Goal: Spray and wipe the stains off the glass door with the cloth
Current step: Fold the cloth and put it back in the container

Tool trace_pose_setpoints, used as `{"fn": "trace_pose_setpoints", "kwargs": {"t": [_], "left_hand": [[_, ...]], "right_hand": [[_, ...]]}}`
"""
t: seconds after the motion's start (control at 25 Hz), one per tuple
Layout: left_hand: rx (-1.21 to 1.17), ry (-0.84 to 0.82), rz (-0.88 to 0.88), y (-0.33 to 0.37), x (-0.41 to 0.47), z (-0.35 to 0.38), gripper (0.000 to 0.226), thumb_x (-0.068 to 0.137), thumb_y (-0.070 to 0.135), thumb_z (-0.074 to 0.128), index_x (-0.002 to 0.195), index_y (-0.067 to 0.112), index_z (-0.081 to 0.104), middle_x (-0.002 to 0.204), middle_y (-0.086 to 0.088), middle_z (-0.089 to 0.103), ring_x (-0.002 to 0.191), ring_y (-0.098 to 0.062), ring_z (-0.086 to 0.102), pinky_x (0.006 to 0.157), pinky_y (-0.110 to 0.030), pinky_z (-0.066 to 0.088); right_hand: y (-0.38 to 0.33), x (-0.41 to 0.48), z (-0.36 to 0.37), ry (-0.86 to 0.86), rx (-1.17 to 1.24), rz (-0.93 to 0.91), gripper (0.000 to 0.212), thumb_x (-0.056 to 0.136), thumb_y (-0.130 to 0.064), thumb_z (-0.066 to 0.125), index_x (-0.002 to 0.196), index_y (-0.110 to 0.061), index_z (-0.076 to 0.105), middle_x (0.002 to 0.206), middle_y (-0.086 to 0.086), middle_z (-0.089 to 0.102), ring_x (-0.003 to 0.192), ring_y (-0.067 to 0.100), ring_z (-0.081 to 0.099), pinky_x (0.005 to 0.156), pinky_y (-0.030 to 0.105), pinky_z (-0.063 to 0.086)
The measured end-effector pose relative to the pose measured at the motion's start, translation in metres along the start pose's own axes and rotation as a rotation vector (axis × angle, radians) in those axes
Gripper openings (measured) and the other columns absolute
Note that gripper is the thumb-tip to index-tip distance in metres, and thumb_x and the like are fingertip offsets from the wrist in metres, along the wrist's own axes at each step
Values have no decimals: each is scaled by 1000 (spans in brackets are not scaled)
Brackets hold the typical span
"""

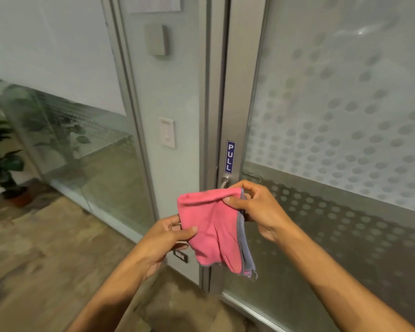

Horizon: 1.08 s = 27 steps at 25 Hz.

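A pink cloth (213,226) with a grey edge hangs folded between both hands, in front of the glass door (333,116). My left hand (163,240) pinches its lower left side, thumb on top. My right hand (256,209) grips its upper right corner. The door has frosted glass with a dot pattern, a metal frame, a blue PULL sign (230,156) and a handle (225,182) just behind the cloth. No spray bottle is in view.
A narrow wall strip with a light switch (167,132) and a grey box (157,40) stands left of the door. Further left runs a glass partition (82,140), with a potted plant (3,161) on the wooden floor (46,248).
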<state>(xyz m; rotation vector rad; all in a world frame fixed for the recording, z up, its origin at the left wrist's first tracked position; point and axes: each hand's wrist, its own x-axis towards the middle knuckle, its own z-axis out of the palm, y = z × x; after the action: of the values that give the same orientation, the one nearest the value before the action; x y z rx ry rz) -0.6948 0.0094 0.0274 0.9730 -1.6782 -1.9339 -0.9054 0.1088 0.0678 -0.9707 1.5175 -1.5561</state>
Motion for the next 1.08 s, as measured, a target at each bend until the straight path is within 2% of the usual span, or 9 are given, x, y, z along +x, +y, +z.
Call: {"fn": "trace_pose_setpoints", "kwargs": {"t": [0.16, 0.24, 0.36, 0.52, 0.6, 0.76, 0.84, 0.96, 1.08], "left_hand": [[-96, 71, 38, -10, -12, -26, 29, 89, 6, 69, 118, 6, 70, 111, -19, 76, 96, -27, 71, 80, -30, 55], [-111, 95, 37, -15, -20, -39, 29, 90, 6, 67, 119, 7, 69, 112, -16, 76, 97, -23, 72, 81, -28, 57], [-132, 150, -19, -24, -30, -59, 26, 93, 7, 64, 118, 6, 70, 112, -14, 76, 93, -19, 73, 76, -24, 60], [-112, 269, -80, -38, -47, -92, 20, 95, 9, 63, 113, 5, 70, 95, -6, 79, 77, -14, 71, 70, -23, 59], [-81, 326, -79, -45, -59, -108, 19, 92, 13, 68, 108, 5, 71, 85, -3, 76, 72, -12, 67, 67, -23, 56], [-104, 569, -125, -62, -72, -138, 22, 92, 13, 70, 111, 3, 70, 102, -10, 75, 87, -19, 69, 72, -28, 55], [-129, 654, -149, -64, -73, -151, 23, 91, 11, 70, 113, 6, 70, 108, -10, 76, 98, -24, 71, 77, -31, 55], [-104, 686, -92, -52, -75, -158, 24, 85, 2, 74, 107, 6, 68, 105, -23, 74, 93, -27, 69, 71, -29, 57], [-75, 693, -81, -48, -72, -164, 76, 73, -13, 80, 128, 29, 48, 111, -16, 65, 94, -23, 68, 70, -26, 59]], "right_hand": [[25, 4, 27, -129, 229, 218, 57, 78, -9, 82, 129, -16, 59, 104, 1, 75, 95, 18, 71, 91, 41, 54], [49, 6, 43, -157, 305, 341, 70, 75, -4, 81, 138, -15, 51, 109, 9, 75, 98, 24, 71, 91, 44, 56], [81, 9, 66, -236, 269, 534, 79, 81, -3, 80, 149, -16, 40, 103, 10, 76, 85, 23, 74, 73, 42, 63], [99, 18, 95, -410, 221, 626, 86, 83, 7, 76, 152, -27, 37, 92, 8, 77, 80, 26, 73, 79, 49, 59], [103, 26, 113, -425, 202, 583, 89, 83, 16, 71, 151, -31, 38, 95, 14, 74, 79, 26, 74, 72, 43, 60], [104, 46, 150, -510, 44, 379, 88, 75, 5, 85, 141, -43, 53, 137, 8, 55, 114, 38, 69, 81, 35, 58], [103, 58, 167, -645, -9, 237, 77, 72, 0, 90, 134, -38, 63, 145, -1, 51, 114, 32, 70, 83, 32, 60], [104, 80, 187, -738, -236, -6, 67, 67, -11, 96, 123, -37, 71, 138, -3, 57, 112, 15, 69, 100, 41, 59], [104, 101, 204, -785, -509, -201, 70, 67, -21, 96, 129, -34, 68, 129, -8, 58, 116, 9, 62, 106, 36, 54]]}}
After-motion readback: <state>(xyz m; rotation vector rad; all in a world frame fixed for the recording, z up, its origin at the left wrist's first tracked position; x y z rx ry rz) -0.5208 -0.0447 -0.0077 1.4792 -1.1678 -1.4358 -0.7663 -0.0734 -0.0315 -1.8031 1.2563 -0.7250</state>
